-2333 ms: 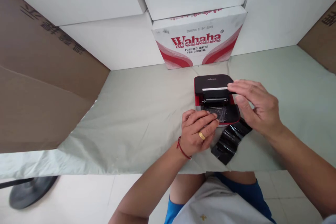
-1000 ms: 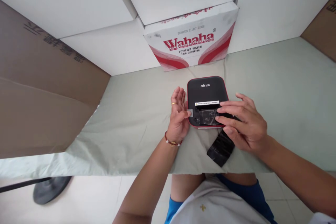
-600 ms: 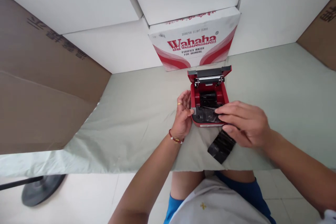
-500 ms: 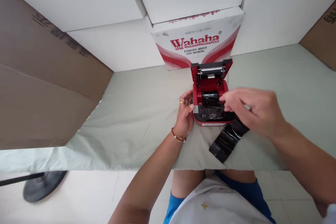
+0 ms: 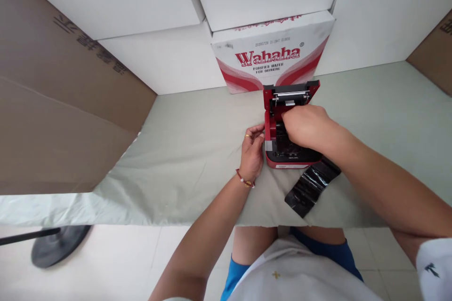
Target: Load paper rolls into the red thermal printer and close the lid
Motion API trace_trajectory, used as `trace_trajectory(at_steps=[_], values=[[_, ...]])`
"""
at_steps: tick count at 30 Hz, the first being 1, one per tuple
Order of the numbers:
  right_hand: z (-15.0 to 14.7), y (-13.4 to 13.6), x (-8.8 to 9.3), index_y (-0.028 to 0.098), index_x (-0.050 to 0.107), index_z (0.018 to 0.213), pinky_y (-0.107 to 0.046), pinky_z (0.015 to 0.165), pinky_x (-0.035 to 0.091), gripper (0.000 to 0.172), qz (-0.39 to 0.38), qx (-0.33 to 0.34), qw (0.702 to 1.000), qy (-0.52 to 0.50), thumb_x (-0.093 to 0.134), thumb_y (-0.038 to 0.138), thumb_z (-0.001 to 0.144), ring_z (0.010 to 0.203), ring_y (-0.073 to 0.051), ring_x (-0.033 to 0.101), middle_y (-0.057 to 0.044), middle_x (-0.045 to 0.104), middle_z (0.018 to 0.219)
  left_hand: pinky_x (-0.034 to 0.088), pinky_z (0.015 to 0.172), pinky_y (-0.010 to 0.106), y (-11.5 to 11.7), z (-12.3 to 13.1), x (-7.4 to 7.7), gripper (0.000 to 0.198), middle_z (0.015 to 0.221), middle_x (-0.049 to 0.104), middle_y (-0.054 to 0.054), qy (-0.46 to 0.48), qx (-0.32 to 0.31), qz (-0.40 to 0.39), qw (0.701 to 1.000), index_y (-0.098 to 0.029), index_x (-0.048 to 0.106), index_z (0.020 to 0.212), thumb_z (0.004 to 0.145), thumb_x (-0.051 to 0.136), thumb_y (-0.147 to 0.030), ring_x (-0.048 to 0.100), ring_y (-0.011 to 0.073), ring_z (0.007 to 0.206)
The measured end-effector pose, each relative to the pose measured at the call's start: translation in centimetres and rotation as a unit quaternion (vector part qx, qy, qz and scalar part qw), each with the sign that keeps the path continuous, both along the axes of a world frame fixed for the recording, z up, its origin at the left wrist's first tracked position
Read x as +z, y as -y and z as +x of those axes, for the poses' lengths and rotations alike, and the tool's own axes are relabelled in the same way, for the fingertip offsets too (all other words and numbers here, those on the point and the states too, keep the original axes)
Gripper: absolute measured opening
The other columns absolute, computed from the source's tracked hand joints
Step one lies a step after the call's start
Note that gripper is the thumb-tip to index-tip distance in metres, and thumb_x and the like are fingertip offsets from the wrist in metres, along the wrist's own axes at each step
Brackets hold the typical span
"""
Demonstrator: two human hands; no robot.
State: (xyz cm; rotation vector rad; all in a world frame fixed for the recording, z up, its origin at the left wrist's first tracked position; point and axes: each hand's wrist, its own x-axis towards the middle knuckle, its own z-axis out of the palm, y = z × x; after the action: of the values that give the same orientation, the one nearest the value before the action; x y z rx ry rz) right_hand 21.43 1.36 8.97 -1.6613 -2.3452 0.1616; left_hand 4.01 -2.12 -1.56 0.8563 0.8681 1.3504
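Observation:
A small red and black label printer stands on the cloth with its lid raised. My left hand is at its left side, fingers curled against the casing. Reaching into the open compartment from the right is my right hand, curled over a roll of glossy black ribbon. The back of that hand hides its fingertips and most of the roll. A crinkled strip of black film lies on the cloth by the printer's front right corner.
A green-grey cloth covers the table. Behind the printer stands a white and red water carton, with white boxes around it. Large brown cartons stand at the left and far right. The table's front edge is close to my body.
My right hand has moved left and farther into the compartment, now covering much of the roll. My left thumb has slid off the printer's edge to its side. The view has shifted slightly.

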Motion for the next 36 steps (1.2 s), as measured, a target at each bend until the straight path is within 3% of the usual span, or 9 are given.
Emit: trace_trajectory(at_steps=[4, 7, 10, 12, 14, 16, 19, 27, 36], values=[[2.2, 3.7, 3.8, 0.028, 0.080, 0.106, -0.042, 0.061, 0.051, 0.022, 0.030, -0.016, 0.999, 0.014, 0.069, 0.040, 0.091, 0.069, -0.028, 0.071, -0.011, 0.083, 0.095, 0.057, 0.104, 0.038, 0.0, 0.1, 0.2, 0.030, 0.121, 0.078, 0.004, -0.003, 0.004, -0.010, 1.000, -0.024, 0.068, 0.111, 0.088, 0.081, -0.036, 0.073, 0.0173, 0.105], [7.6, 6.8, 6.0, 0.034, 0.076, 0.110, -0.043, 0.056, 0.050, 0.035, 0.043, -0.010, 0.997, -0.066, 0.059, 0.063, 0.098, 0.060, -0.026, 0.068, -0.005, 0.079, 0.082, 0.057, 0.102, 0.037, 0.0, 0.0, 0.3, 0.028, 0.122, 0.077, 0.005, -0.002, 0.004, -0.009, 1.000, -0.023, 0.068, 0.108, 0.087, 0.081, -0.035, 0.073, 0.0169, 0.103], [15.1, 8.9, 5.4, 0.043, 0.075, 0.099, -0.043, 0.037, 0.027, 0.057, 0.025, -0.063, 0.996, -0.058, 0.063, 0.095, 0.079, 0.031, -0.022, 0.043, 0.000, 0.052, 0.043, 0.058, 0.101, 0.037, 0.0, 0.1, 0.4, 0.026, 0.124, 0.077, 0.006, 0.003, 0.000, -0.009, 1.000, -0.022, 0.068, 0.106, 0.087, 0.081, -0.035, 0.073, 0.0170, 0.103], [18.8, 9.9, 3.8, 0.043, 0.075, 0.092, -0.046, 0.037, 0.028, 0.067, -0.035, -0.114, 0.993, -0.026, 0.054, 0.105, 0.073, 0.031, -0.025, 0.045, -0.003, 0.050, 0.041, 0.058, 0.099, 0.035, 0.0, 0.1, 0.6, 0.025, 0.123, 0.077, 0.005, 0.013, 0.004, -0.014, 1.000, -0.022, 0.069, 0.104, 0.085, 0.082, -0.032, 0.072, 0.0161, 0.101], [20.3, 10.7, 2.0, 0.037, 0.078, 0.095, -0.049, 0.045, 0.045, 0.072, -0.135, -0.130, 0.982, 0.002, 0.052, 0.102, 0.076, 0.044, -0.029, 0.060, -0.007, 0.065, 0.054, 0.058, 0.097, 0.032, 0.0, 0.2, 0.8, 0.023, 0.120, 0.078, 0.004, 0.028, 0.011, -0.020, 0.999, -0.022, 0.070, 0.101, 0.083, 0.083, -0.029, 0.071, 0.0144, 0.098], [19.6, 11.7, 0.4, 0.029, 0.080, 0.102, -0.053, 0.065, 0.059, 0.069, -0.166, -0.134, 0.977, 0.015, 0.051, 0.089, 0.085, 0.068, -0.033, 0.074, -0.014, 0.082, 0.088, 0.057, 0.096, 0.030, 0.0, 0.3, 1.0, 0.022, 0.118, 0.078, 0.003, 0.040, 0.018, -0.023, 0.999, -0.022, 0.071, 0.099, 0.082, 0.084, -0.026, 0.071, 0.0131, 0.097], [16.0, 13.2, -1.5, 0.025, 0.081, 0.115, -0.051, 0.083, 0.060, 0.056, -0.127, -0.140, 0.982, 0.002, 0.045, 0.065, 0.098, 0.091, -0.032, 0.078, -0.015, 0.081, 0.126, 0.057, 0.098, 0.030, 0.0, 0.4, 1.1, 0.020, 0.117, 0.078, 0.003, 0.047, 0.020, -0.022, 0.998, -0.022, 0.072, 0.097, 0.081, 0.084, -0.024, 0.071, 0.0132, 0.098], [10.6, 14.4, -4.8, 0.025, 0.084, 0.121, -0.048, 0.085, 0.057, 0.035, -0.085, -0.077, 0.992, 0.048, 0.062, 0.042, 0.101, 0.099, -0.035, 0.066, -0.012, 0.083, 0.112, 0.058, 0.093, 0.030, -0.1, 0.2, 0.9, 0.021, 0.117, 0.078, 0.003, 0.038, 0.016, -0.037, 0.998, -0.021, 0.071, 0.100, 0.082, 0.082, -0.022, 0.072, 0.0136, 0.097], [10.3, 11.9, -2.8, 0.022, 0.082, 0.126, -0.049, 0.091, 0.059, 0.036, -0.118, -0.036, 0.992, 0.040, 0.062, 0.028, 0.097, 0.104, -0.035, 0.066, -0.011, 0.083, 0.120, 0.057, 0.098, 0.032, -0.2, 0.2, 0.8, 0.022, 0.119, 0.078, 0.004, 0.033, 0.014, -0.024, 0.999, -0.022, 0.069, 0.100, 0.082, 0.082, -0.024, 0.072, 0.0145, 0.100]])
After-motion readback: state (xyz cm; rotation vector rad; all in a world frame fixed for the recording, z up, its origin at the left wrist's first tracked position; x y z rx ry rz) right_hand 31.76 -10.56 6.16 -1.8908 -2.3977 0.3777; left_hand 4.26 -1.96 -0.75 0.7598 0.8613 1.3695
